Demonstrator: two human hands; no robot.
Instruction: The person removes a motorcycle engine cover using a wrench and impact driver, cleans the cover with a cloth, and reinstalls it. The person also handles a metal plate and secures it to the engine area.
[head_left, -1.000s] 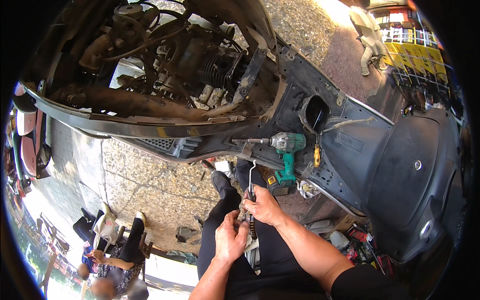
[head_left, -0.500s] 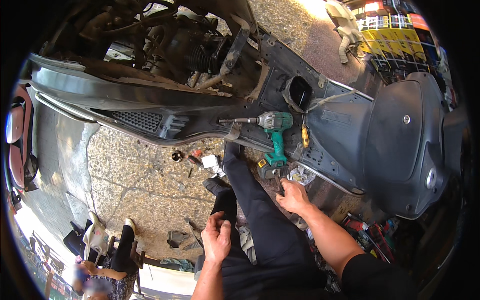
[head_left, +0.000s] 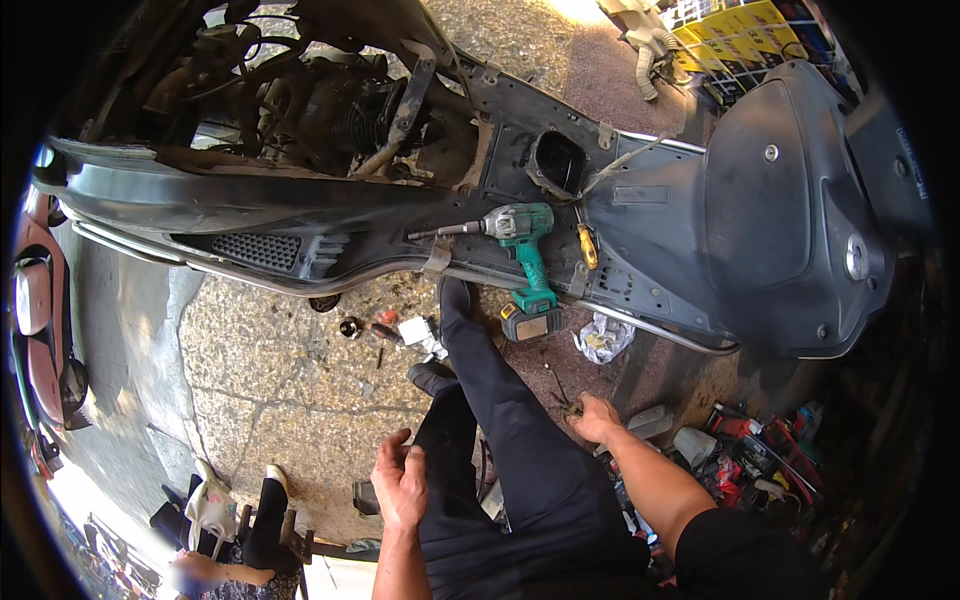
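Observation:
My right hand [head_left: 597,418] is closed around a thin dark rod-like tool [head_left: 558,385] above the floor, right of my legs; its exact kind is too small to make out. My left hand [head_left: 400,482] hovers over my left thigh, fingers loosely bent and apart, holding nothing. In front of me lies a partly stripped dark scooter [head_left: 640,235]. A green cordless impact wrench [head_left: 525,250] with a long socket rests on its footboard, its battery toward me. Beside the wrench lies a screwdriver with a yellow handle [head_left: 588,247].
Crumpled plastic [head_left: 605,340] and a white box [head_left: 415,330] lie on the floor by the scooter. A heap of tools and parts [head_left: 745,450] spreads at right. A seated person [head_left: 235,540] is at lower left, a pink scooter [head_left: 38,300] at far left.
My right hand, holding the thin tool, has moved down and away from the wrench's battery. My left hand has shifted left and its fingers have loosened. The whole view has shifted.

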